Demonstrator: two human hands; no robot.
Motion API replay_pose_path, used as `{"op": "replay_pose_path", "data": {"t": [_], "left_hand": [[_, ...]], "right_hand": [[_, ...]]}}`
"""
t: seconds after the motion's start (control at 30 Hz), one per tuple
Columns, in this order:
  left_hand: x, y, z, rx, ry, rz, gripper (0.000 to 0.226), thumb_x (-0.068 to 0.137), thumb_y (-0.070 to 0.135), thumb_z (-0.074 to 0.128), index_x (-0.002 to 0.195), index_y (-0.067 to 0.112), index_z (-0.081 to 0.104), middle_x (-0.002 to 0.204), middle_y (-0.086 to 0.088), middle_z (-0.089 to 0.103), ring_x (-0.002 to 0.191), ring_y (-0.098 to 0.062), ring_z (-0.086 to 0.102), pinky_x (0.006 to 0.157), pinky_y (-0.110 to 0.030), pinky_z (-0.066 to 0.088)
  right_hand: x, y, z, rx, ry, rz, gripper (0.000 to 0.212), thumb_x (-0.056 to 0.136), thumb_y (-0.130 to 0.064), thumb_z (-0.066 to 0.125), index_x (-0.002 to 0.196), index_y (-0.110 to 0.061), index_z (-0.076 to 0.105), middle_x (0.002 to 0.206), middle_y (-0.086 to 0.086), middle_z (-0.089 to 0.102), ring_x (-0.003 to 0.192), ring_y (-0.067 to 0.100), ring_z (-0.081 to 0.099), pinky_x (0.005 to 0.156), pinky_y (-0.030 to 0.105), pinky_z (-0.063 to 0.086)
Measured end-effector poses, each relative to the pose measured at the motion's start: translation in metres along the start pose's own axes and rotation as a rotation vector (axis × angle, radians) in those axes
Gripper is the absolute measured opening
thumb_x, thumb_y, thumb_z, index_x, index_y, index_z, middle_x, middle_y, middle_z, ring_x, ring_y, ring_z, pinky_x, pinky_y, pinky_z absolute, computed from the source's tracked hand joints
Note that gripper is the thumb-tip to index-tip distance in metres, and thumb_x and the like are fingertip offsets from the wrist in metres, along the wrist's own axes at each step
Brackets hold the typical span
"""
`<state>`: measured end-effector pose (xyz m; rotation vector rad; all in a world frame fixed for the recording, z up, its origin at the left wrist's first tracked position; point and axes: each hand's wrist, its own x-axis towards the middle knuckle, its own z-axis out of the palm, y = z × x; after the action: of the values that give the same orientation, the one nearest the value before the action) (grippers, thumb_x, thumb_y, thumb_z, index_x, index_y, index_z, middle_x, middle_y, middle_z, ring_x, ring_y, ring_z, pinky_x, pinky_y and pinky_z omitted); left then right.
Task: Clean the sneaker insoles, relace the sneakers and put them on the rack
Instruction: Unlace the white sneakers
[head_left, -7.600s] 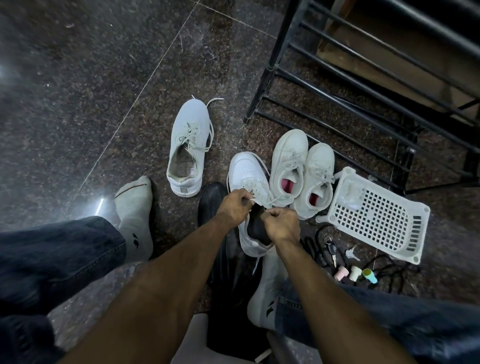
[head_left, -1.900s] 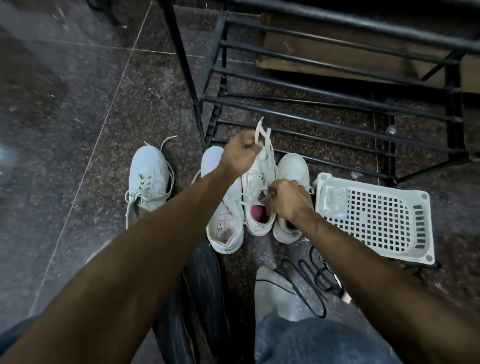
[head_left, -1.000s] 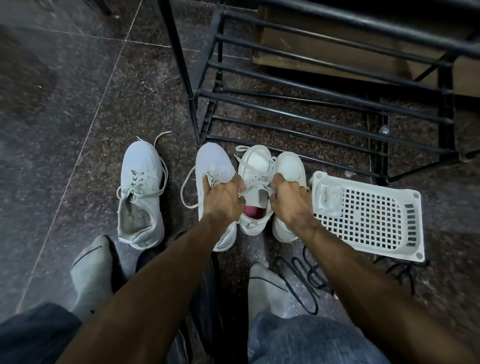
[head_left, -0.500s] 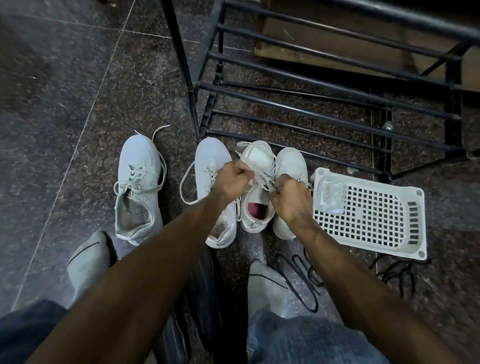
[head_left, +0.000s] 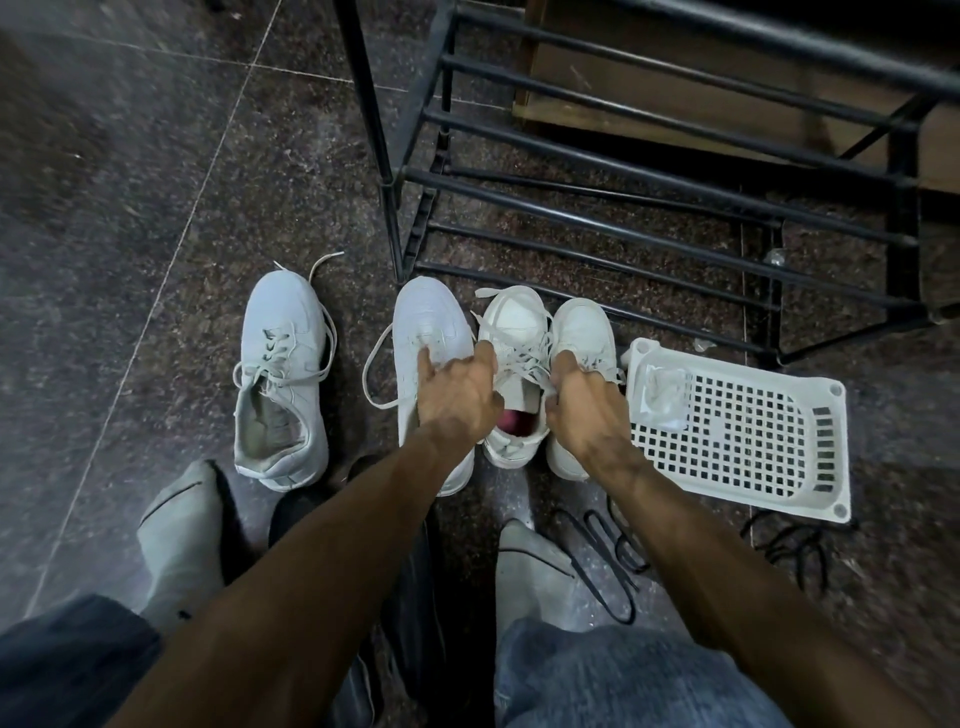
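A white perforated plastic basket (head_left: 748, 436) lies on the dark speckled floor (head_left: 130, 218) just right of the right hand, black cords (head_left: 613, 551) tangled below that wrist.

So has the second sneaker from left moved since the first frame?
Yes: the sneaker moved forward toward the rack, toe now level with the neighbouring pair.
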<state>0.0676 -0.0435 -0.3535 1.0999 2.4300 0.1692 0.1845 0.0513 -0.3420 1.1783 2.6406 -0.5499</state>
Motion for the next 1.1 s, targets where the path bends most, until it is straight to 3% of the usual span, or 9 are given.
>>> {"op": "replay_pose_path", "data": {"t": [0.13,0.27,0.4,0.5,0.63,0.77,0.83,0.9,1.1], "left_hand": [[-0.006,-0.003,0.006,0.0,0.066,-0.091,0.024,0.085,0.027,0.056,0.105,0.019,0.046,0.092,-0.001,0.061,0.104,-0.023,0.059,0.115,-0.058,-0.004],[-0.016,-0.011,0.011,0.277,0.14,0.199,0.019,0.092,0.024,0.052,0.109,0.029,0.06,0.14,-0.002,0.038,0.142,-0.027,0.021,0.114,-0.064,-0.007],[-0.004,-0.001,0.009,0.463,0.043,0.373,0.021,0.092,0.035,0.056,0.109,0.033,0.068,0.159,0.001,0.016,0.149,-0.029,-0.001,0.11,-0.062,-0.018],[0.009,0.013,0.011,0.591,-0.067,0.318,0.031,0.089,0.044,0.059,0.113,0.026,0.065,0.157,-0.003,0.019,0.149,-0.03,0.0,0.109,-0.062,-0.02],[0.018,0.025,0.013,0.603,-0.084,0.326,0.025,0.091,0.033,0.056,0.111,0.023,0.066,0.156,-0.008,0.022,0.148,-0.032,0.006,0.113,-0.062,-0.016],[0.021,0.001,0.007,0.363,0.012,0.574,0.024,0.09,0.035,0.053,0.099,0.022,0.072,0.153,0.001,0.031,0.142,-0.022,0.024,0.116,-0.049,0.014],[0.025,-0.013,0.0,0.174,-0.004,0.631,0.026,0.092,0.031,0.052,0.097,0.017,0.074,0.144,0.005,0.043,0.126,-0.019,0.046,0.1,-0.037,0.036],[0.032,-0.017,-0.005,-0.005,-0.093,0.566,0.026,0.093,0.026,0.054,0.101,0.01,0.073,0.136,0.006,0.055,0.11,-0.02,0.059,0.085,-0.032,0.043],[0.042,-0.008,-0.001,-0.303,-0.14,0.279,0.015,0.085,0.022,0.064,0.09,0.017,0.077,0.105,0.002,0.074,0.097,-0.021,0.066,0.086,-0.04,0.051]], "right_hand": [[0.0,0.008,-0.003,-0.066,-0.021,0.003,0.023,0.09,-0.011,0.049,0.111,-0.014,0.041,0.093,0.017,0.064,0.081,0.036,0.06,0.064,0.037,0.043],[-0.004,0.005,-0.003,-0.085,0.004,-0.006,0.022,0.091,-0.012,0.049,0.112,-0.015,0.045,0.1,0.014,0.063,0.082,0.036,0.062,0.069,0.04,0.049],[-0.008,-0.002,0.001,-0.105,0.042,-0.05,0.019,0.093,-0.012,0.048,0.112,-0.013,0.047,0.102,0.013,0.062,0.083,0.038,0.064,0.069,0.043,0.05],[-0.008,-0.004,0.001,-0.07,0.04,-0.022,0.016,0.092,-0.011,0.05,0.108,-0.015,0.049,0.097,0.014,0.065,0.084,0.036,0.063,0.07,0.041,0.049],[-0.008,-0.006,0.0,-0.028,0.024,0.012,0.015,0.091,-0.012,0.053,0.104,-0.016,0.05,0.095,0.015,0.066,0.088,0.037,0.062,0.074,0.04,0.049],[-0.006,-0.002,0.001,-0.043,0.019,0.025,0.018,0.09,-0.011,0.055,0.107,-0.013,0.053,0.099,0.017,0.066,0.092,0.037,0.062,0.075,0.04,0.048],[-0.005,-0.004,0.001,-0.053,0.01,0.04,0.018,0.089,-0.011,0.055,0.107,-0.011,0.055,0.101,0.017,0.066,0.094,0.037,0.062,0.077,0.04,0.049],[-0.004,-0.008,0.0,-0.069,-0.001,0.039,0.019,0.089,-0.01,0.054,0.107,-0.011,0.057,0.103,0.018,0.067,0.096,0.037,0.063,0.078,0.04,0.049],[-0.013,-0.018,-0.012,-0.126,-0.006,-0.002,0.022,0.095,-0.02,0.054,0.111,-0.008,0.062,0.109,0.015,0.065,0.1,0.035,0.062,0.08,0.04,0.049]]}}
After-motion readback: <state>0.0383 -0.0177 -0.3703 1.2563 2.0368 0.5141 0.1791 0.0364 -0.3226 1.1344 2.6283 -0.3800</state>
